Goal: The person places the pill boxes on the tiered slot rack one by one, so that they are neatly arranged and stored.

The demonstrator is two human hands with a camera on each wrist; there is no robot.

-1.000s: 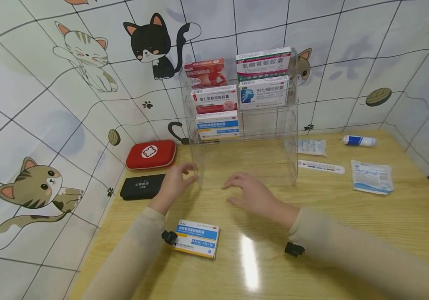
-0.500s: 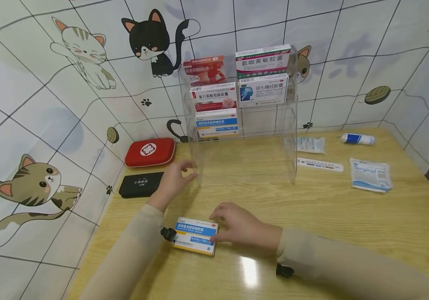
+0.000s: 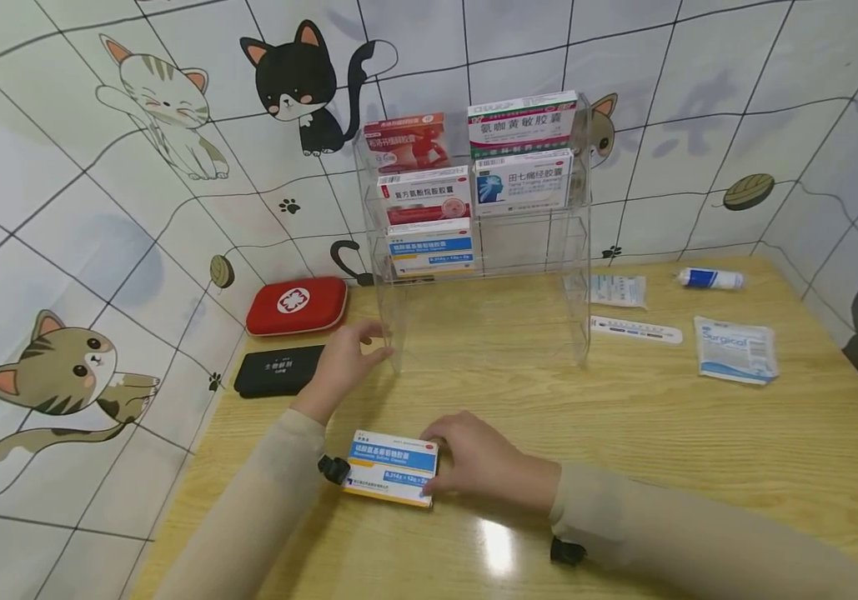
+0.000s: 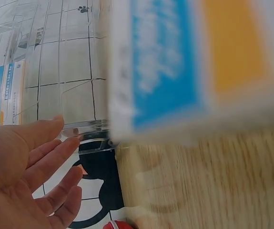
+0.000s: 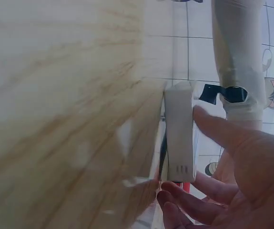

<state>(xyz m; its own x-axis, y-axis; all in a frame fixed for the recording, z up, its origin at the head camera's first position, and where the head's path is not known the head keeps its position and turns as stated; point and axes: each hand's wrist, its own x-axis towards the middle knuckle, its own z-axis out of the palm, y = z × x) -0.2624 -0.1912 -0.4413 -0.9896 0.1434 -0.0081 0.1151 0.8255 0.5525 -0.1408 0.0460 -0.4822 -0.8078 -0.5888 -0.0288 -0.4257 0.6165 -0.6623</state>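
My right hand [image 3: 484,458] grips the right end of a white, blue and yellow medicine box [image 3: 391,467], thumb on the near corner and fingers at the far one. The right wrist view shows the white end of this box [image 5: 179,133] between thumb and fingers, close to the tabletop. My left hand [image 3: 346,367] is at the lower left side panel of a clear acrylic display rack [image 3: 586,321]. Its fingers look relaxed in the left wrist view; whether they touch the panel, I cannot tell. A matching blue-and-white box [image 3: 431,252] sits in the rack's lower left.
Higher on the rack stand several other medicine boxes [image 3: 522,182]. Left of it lie a red first-aid case [image 3: 297,306] and a black case [image 3: 278,372]. Rightward are a surgical packet [image 3: 736,350], a white strip [image 3: 636,330], a small packet [image 3: 619,291] and a tube [image 3: 709,278].
My right hand has come down and toward me from in front of the rack to the medicine box and taken hold of its right end. The left hand has stayed beside the rack.
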